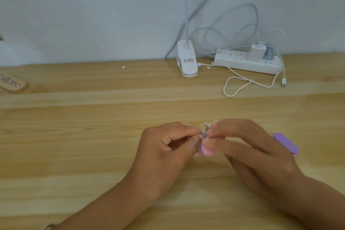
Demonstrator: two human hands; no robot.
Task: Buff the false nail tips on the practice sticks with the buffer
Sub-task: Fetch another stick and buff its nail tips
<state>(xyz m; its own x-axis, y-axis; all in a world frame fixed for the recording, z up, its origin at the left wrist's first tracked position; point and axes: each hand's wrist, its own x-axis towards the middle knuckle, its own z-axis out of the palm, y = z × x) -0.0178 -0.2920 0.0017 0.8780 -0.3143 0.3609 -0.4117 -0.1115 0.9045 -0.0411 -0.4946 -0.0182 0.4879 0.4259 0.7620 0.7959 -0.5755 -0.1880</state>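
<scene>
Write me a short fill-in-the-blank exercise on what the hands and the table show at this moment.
1. The right hand grips a buffer whose far end is ____.
2. The left hand pinches the clear practice sticks above the ____ table.
3. Seen from the camera, the clip lamp stands to the ____ of the power strip.
Missing words: purple; wooden; left.

Clear practice sticks against a purple-and-pink buffer

The practice sticks [200, 136], clear and blurred, sit bunched at 10 o'clock from the buffer's pink end, touching it. Their nail tips are too blurred to tell apart. The buffer [286, 143] is a flat, round-ended strip, with its pink end at 9 o'clock, its purple end at 3 o'clock and its middle hidden.
</scene>
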